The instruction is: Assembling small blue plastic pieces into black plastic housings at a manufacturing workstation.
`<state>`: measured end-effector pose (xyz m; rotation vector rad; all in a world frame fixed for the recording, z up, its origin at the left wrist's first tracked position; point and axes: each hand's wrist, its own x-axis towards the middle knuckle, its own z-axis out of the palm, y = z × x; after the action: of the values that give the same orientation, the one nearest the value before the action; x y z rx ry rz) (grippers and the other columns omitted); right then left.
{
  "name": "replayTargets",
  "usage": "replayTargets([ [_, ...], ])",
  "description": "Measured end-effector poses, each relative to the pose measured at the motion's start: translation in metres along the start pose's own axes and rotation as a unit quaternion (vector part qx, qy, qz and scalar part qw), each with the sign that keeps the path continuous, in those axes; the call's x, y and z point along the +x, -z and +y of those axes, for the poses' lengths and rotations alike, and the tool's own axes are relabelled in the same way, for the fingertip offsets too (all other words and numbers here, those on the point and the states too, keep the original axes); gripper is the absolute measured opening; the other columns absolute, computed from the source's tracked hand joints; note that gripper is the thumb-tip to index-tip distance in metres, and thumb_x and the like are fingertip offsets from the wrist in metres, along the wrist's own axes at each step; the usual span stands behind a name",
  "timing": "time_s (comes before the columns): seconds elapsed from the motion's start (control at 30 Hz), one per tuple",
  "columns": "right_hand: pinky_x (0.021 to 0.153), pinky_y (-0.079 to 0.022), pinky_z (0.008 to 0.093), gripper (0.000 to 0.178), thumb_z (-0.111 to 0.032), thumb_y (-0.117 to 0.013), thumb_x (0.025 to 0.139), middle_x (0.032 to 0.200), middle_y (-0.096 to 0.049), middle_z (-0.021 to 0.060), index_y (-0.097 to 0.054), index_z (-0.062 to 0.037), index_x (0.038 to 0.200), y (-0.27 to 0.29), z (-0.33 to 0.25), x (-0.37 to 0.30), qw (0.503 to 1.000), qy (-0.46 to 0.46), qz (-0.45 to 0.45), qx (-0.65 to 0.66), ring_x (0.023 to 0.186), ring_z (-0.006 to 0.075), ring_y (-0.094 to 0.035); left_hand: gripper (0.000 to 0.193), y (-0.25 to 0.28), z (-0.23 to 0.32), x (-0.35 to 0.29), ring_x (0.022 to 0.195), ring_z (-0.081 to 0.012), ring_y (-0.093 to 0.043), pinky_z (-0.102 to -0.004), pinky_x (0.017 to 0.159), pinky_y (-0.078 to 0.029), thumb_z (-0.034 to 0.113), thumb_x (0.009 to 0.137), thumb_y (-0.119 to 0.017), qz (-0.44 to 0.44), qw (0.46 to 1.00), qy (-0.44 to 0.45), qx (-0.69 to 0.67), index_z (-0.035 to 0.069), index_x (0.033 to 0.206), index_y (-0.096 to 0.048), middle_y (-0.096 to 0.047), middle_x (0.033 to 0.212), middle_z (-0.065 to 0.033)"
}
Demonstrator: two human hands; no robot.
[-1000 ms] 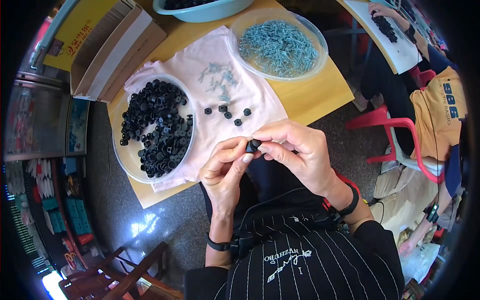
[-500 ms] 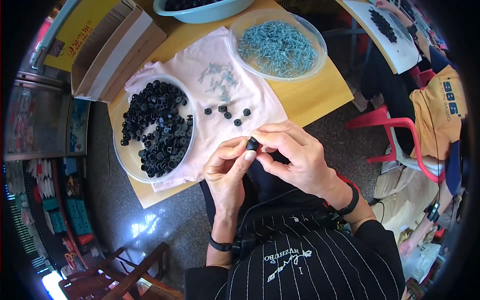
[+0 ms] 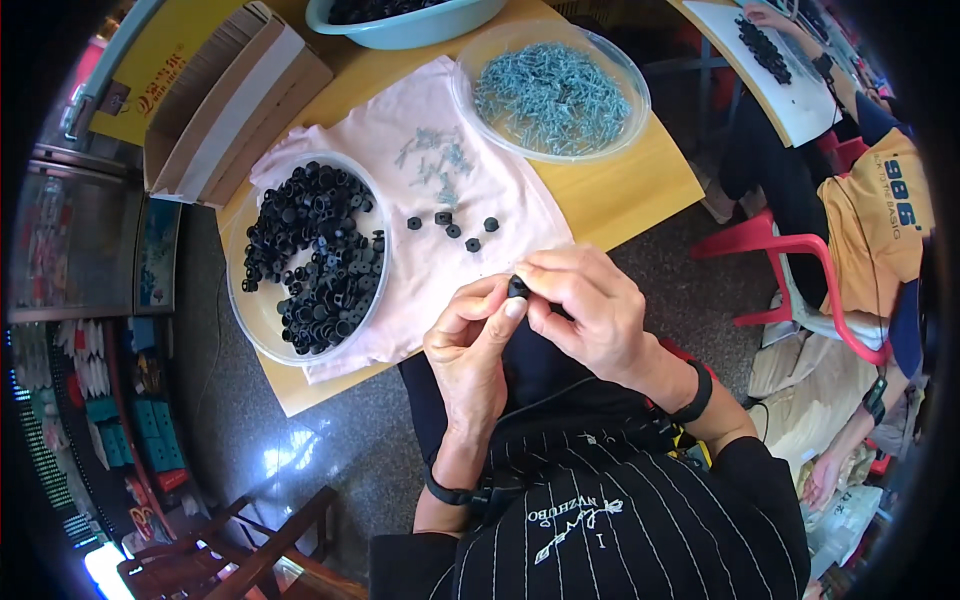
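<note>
Between both hands is a small black plastic knob (image 3: 517, 287), pinched over my lap just off the table's near edge. My left hand (image 3: 468, 325) grips it from the left with thumb and fingers. From the right, the fingertips of my right hand (image 3: 592, 310) close on it and cover part of it. Beyond my hands, several loose black knobs (image 3: 453, 231) lie on a pale pink cloth (image 3: 520, 210). A small heap of screws (image 3: 440, 165) rests farther back on that cloth. To the left, a round clear tub (image 3: 236, 300) is filled with black plastic parts (image 3: 325, 245).
A second round tub (image 3: 648, 85) with many screws stands on the wooden table (image 3: 665, 185). At the back are a cardboard box (image 3: 235, 110) and a light-blue basin (image 3: 410, 30) of black parts. On the right a person in an orange shirt sits on a red chair (image 3: 760, 240).
Both hands have shifted slightly to the right with the black knob. My right fingers have closed in tighter around it, so less of it shows.
</note>
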<state>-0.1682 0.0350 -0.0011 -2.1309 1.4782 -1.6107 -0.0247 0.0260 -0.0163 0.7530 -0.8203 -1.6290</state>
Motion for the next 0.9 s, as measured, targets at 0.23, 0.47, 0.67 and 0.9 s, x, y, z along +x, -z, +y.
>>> replayTargets([
  [0.23,0.073,-0.055,0.0323,0.032,0.004,-0.075,0.067,0.098,-0.067,0.0114,-0.067,0.0008,0.098,0.002,0.005,0.003,1.000,-0.008,-0.009,-0.006,0.086,0.0252,-0.066,0.014,-0.003,0.002,0.005,0.100,-0.0156,-0.063,-0.0284,0.090,-0.050,-0.007,0.085,-0.067,-0.010,1.000,0.016,-0.021,0.001,0.097,-0.067,-0.065,0.110,-0.0125],
  [0.47,0.073,-0.055,0.0319,0.033,0.003,-0.076,0.068,0.098,-0.067,0.0119,-0.067,0.0016,0.099,-0.001,0.004,0.003,0.999,0.021,0.000,-0.027,0.084,0.0254,-0.066,0.013,-0.004,-0.009,0.004,0.099,-0.0140,-0.062,-0.0272,0.090,-0.050,-0.006,0.085,-0.068,0.010,0.999,-0.018,-0.029,0.001,0.096,-0.067,-0.065,0.110,-0.0114],
  [0.67,0.070,-0.055,0.0294,0.030,0.009,-0.073,0.071,0.099,-0.067,0.0119,-0.067,0.0003,0.100,-0.003,0.004,-0.006,0.999,-0.038,0.006,0.017,0.084,0.0218,-0.067,0.014,-0.003,-0.011,0.003,0.099,-0.0138,-0.062,-0.0271,0.089,-0.050,-0.005,0.085,-0.068,0.019,0.999,0.004,-0.033,0.001,0.097,-0.067,-0.065,0.109,-0.0109],
  [0.9,0.061,-0.057,0.0228,0.033,0.010,-0.071,0.074,0.105,-0.064,0.0110,-0.065,-0.0003,0.104,-0.001,0.008,0.004,0.984,-0.120,-0.013,0.130,0.079,0.0127,-0.066,0.013,-0.003,-0.002,0.013,0.099,-0.0172,-0.064,-0.0300,0.090,-0.052,-0.004,0.087,-0.066,-0.004,0.999,0.025,-0.031,0.001,0.099,-0.064,-0.066,0.109,-0.0114],
])
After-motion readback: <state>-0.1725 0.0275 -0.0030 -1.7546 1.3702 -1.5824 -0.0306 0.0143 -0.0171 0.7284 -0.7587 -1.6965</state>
